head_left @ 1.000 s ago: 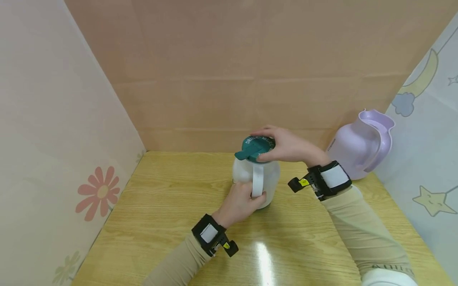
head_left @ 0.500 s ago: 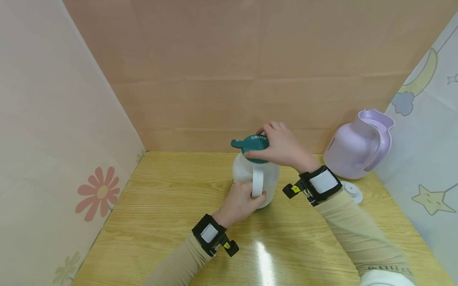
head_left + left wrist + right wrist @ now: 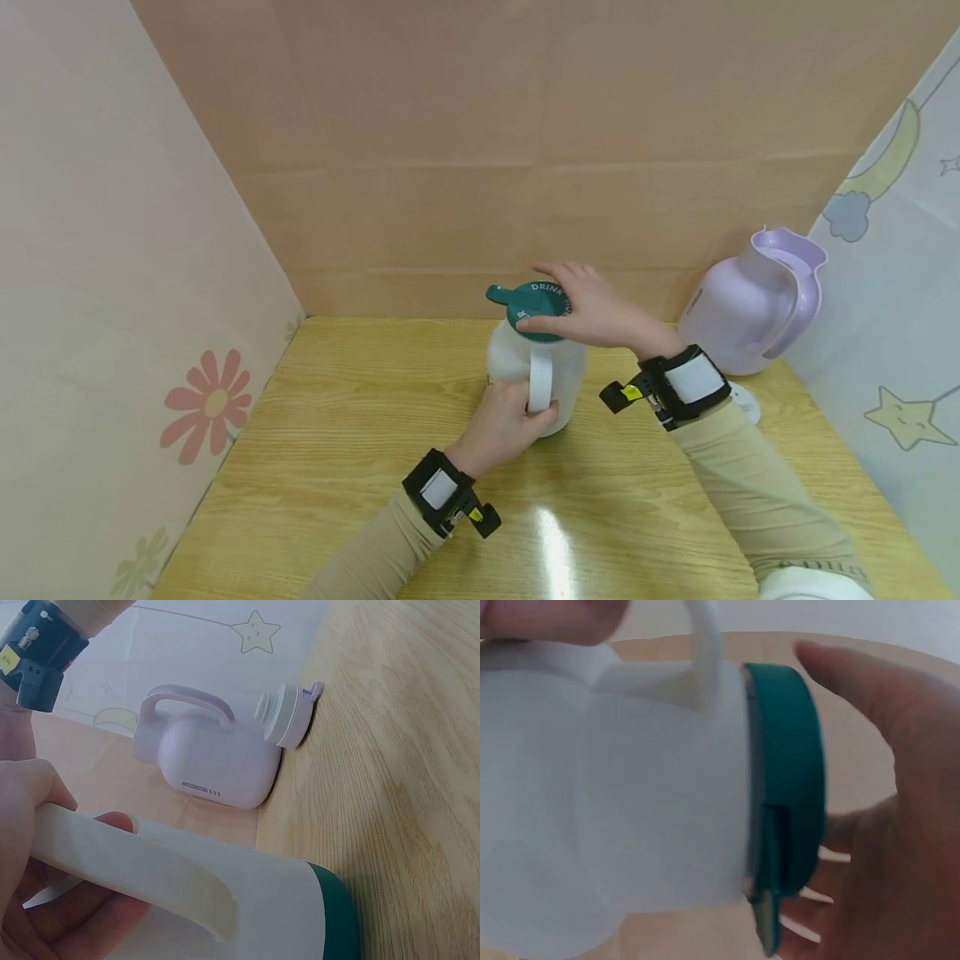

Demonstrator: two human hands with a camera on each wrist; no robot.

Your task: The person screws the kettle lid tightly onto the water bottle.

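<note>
I see the white plastic jug [image 3: 536, 371] standing upright at the tabletop [image 3: 337, 467] centre. My left hand [image 3: 501, 425] wraps its fingers [image 3: 45, 791] round the white handle [image 3: 540, 377], bracing the body against rotation. My right hand [image 3: 596, 312] cups the teal round lid [image 3: 536, 310], fingers curled on its rim for turning grip. At 2 o'clock stands a lilac plastic jug [image 3: 753, 304], its white cap [image 3: 283, 714] beside it
</note>
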